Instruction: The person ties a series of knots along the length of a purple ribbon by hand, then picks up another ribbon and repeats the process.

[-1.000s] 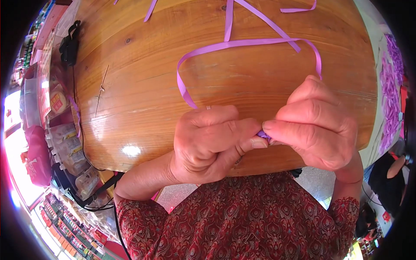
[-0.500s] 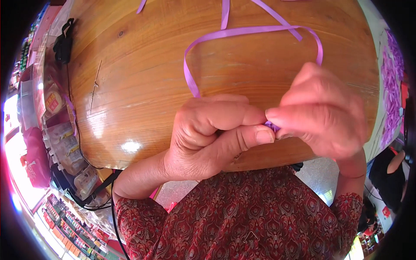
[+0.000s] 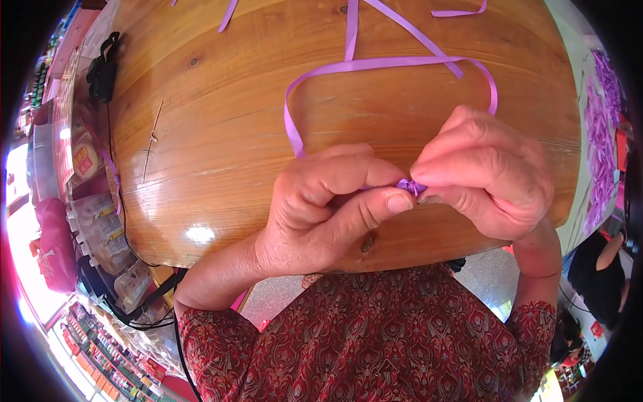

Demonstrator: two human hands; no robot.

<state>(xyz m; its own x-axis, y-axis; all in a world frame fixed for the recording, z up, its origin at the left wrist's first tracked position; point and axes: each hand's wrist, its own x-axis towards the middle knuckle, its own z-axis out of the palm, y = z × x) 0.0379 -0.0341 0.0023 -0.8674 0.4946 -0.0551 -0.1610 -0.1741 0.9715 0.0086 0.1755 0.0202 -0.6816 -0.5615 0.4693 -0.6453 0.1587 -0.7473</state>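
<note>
Progress: the purple bundle (image 3: pixel 410 187) looks partly gathered, I judge; the long ribbon (image 3: pixel 375 65) beyond it lies flat and unfolded, so that length seems left to work. How neat the folds are, I can't tell.
Bundle's place: between my two hands, over the near part of the bench (image 3: pixel 228 147).
Left hand (image 3: pixel 328 208): left of the bundle, thumb and forefinger pinching it, other fingers curled in.
Right hand (image 3: pixel 492 174): right of the bundle, thumb and forefinger closed at its right end, other fingers bent.
Ribbon ends: one goes out of sight at each hand; whether they join the bundle, I can't tell.
Loose strip (image 3: pixel 350 33): well beyond the bundle.
Thin wire (image 3: pixel 153 139): well left of the bundle and beyond it.
</note>
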